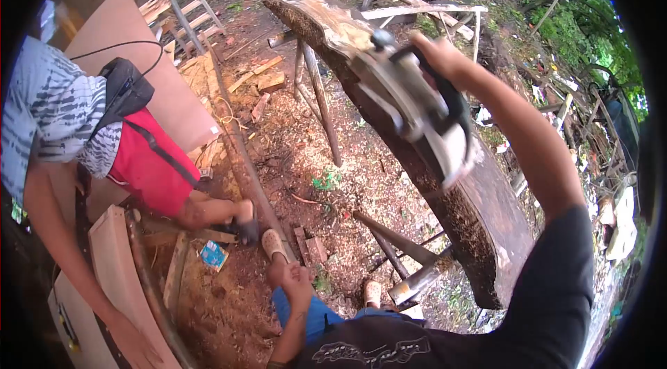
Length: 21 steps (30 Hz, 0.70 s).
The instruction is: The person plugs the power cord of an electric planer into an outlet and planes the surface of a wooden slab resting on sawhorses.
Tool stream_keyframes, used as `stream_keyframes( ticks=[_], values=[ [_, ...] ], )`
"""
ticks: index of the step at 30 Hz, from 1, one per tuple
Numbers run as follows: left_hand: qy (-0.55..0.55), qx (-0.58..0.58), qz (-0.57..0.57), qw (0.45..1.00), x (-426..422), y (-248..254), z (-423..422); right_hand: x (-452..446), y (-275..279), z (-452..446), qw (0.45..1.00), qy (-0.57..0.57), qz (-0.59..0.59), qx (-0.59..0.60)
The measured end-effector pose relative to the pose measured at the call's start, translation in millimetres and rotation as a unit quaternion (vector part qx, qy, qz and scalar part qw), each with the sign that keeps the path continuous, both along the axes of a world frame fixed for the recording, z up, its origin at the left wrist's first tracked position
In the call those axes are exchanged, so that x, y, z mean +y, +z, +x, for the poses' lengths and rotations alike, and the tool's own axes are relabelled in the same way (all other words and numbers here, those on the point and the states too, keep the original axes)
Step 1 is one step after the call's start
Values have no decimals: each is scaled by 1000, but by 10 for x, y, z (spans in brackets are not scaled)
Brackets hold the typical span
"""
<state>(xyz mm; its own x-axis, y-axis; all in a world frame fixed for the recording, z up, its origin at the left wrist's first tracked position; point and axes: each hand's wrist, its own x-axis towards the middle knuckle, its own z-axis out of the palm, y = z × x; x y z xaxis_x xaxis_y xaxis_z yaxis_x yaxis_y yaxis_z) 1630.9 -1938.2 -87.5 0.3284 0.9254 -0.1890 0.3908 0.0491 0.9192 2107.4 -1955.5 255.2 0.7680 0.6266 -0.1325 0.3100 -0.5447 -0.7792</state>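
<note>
My right hand (441,63) is closed around the rear handle of a power planer (410,98), which is blurred by motion and held over a thick wooden slab (486,202). The slab slants from upper left to lower right on rough wooden trestles, with pale shaved wood near its far end. Low in front of my body, away from the slab, my left hand (295,285) has its fingers curled together; whether anything is inside them is hidden.
A person in red shorts (156,167) stands at the left beside boards (139,63). A ladder (186,4) leans behind. Trestle legs (319,98), wood shavings and scraps lie between us. A blue packet (214,255) rests on the ground.
</note>
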Motion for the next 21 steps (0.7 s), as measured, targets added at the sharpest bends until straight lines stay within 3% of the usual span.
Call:
stream_keyframes(
  ticks=[3, 5, 6, 7, 8, 10, 11, 14, 18, 19, 21],
  values=[
    [-17, -6, 39, 999, -308, 250, 238, -1091, 45, -478, 998, -6, -57, -19],
    [-33, -22, 4, 999, -409, -202, 183, -1666, 137, -937, 998, 3, -61, -22],
    [-40, -33, -12, 999, -404, -371, 233, -1902, 2, -1010, 990, 16, -42, -134],
    [-66, -42, 180, 981, -414, -307, 327, -2137, -132, -1081, 967, 16, -30, -251],
    [-79, -54, 120, 988, -352, -374, 411, -2145, 142, -1339, 988, -130, -2, 85],
    [-102, -73, -8, 992, -268, -582, 529, -2246, 157, -1373, 982, -145, -59, 102],
    [-91, -7, 1, 996, -270, -441, 734, -2200, 133, -1400, 981, -164, -54, 90],
    [-144, -115, 44, 982, 60, -688, 1165, -1846, 100, -1280, 988, -129, -49, 67],
    [-248, 34, 132, 959, 734, -1120, 1671, -788, 178, -890, 980, -151, -77, 103],
    [-243, 71, 4, 967, 881, -902, 1782, -514, 198, -701, 989, -102, -43, 99],
    [-139, -34, -172, 975, 1200, -894, 1917, 51, 132, -358, 991, -117, -58, 14]
  ],
)
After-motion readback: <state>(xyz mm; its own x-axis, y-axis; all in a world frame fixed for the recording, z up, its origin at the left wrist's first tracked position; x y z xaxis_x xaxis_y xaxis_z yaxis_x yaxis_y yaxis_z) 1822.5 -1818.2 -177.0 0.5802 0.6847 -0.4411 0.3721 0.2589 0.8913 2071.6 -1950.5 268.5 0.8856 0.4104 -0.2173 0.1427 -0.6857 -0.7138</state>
